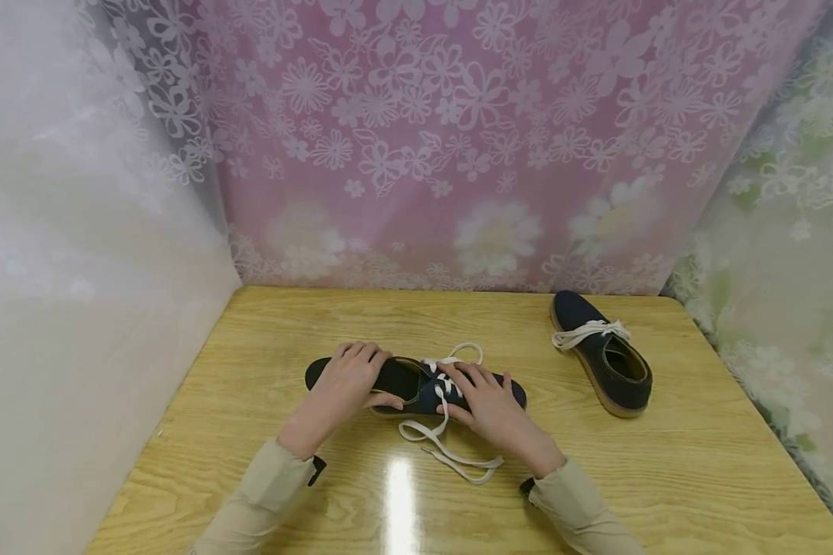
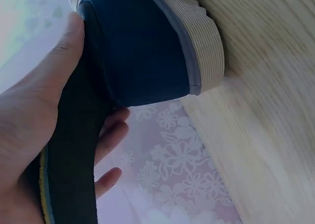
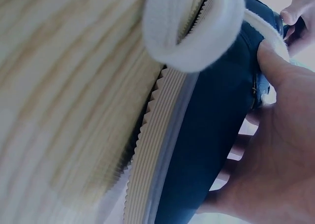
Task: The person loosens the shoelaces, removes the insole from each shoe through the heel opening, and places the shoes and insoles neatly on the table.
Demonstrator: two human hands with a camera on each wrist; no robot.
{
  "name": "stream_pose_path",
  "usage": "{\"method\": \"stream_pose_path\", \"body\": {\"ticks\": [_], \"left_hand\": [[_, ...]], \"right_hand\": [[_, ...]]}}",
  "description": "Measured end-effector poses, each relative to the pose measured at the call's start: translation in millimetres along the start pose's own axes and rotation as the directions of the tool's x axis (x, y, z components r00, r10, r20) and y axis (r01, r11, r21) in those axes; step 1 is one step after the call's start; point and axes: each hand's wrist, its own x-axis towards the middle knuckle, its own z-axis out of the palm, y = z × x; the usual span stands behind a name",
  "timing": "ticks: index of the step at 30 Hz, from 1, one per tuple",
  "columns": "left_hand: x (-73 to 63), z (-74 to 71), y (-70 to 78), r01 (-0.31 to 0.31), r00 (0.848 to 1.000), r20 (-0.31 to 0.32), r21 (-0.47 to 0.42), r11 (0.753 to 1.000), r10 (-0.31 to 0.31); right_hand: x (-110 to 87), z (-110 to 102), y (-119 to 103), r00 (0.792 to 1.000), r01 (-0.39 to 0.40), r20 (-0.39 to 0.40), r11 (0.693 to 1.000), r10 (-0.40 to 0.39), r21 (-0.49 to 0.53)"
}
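A navy canvas shoe [image 1: 426, 398] with a ribbed tan sole lies on the table, toe to the right. Its white laces [image 1: 486, 465] are untied and trail loosely toward the near side. A long black insole [image 2: 76, 160] reaches out past the heel, its front part inside the shoe opening. My left hand [image 1: 343, 381] holds that insole across its width, thumb on one edge and fingers on the other. Over the laced front, my right hand [image 1: 491, 407] grips the shoe, thumb on the near side and fingers across the top.
A second navy shoe [image 1: 628, 393], its white lace tied, stands at the right of the wooden table [image 1: 271, 324]. A pink flowered curtain [image 1: 416, 154] hangs behind the table, with pale curtains at both sides.
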Motion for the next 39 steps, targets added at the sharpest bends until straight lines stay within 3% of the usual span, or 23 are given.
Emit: {"method": "stream_pose_path", "body": {"ticks": [8,14,21,29,34,39], "left_hand": [[4.3,1.8,-2.3,-0.101,0.994,-0.047,-0.026,0.995,0.099],[5.1,4.8,-5.9,-0.203,0.972,-0.128,-0.029,0.979,0.197],[2.4,4.0,-10.3,-0.227,0.958,-0.178,-0.002,0.974,0.223],[1.7,4.4,-16.5,-0.293,0.928,-0.228,0.044,0.955,0.295],[-2.3,-6.5,-24.4,-0.279,0.919,-0.295,-0.026,0.96,0.26],[-12.5,-19.0,-36.0,-0.223,0.935,-0.297,-0.073,0.972,0.193]], "right_hand": [[1.3,-2.9,-0.3,1.0,-0.012,0.008,1.0,0.012,-0.017],[4.9,-5.3,-0.7,0.999,-0.034,0.038,0.999,0.035,-0.021],[8.5,-6.2,-3.8,0.997,-0.042,0.064,0.999,0.043,-0.014],[7.2,-5.6,-6.1,0.997,-0.048,0.065,0.999,0.049,-0.016],[5.7,-4.9,-4.6,0.998,-0.041,0.052,0.999,0.042,-0.022],[6.0,-3.4,-4.9,0.999,-0.04,0.034,0.999,0.04,-0.017]]}}
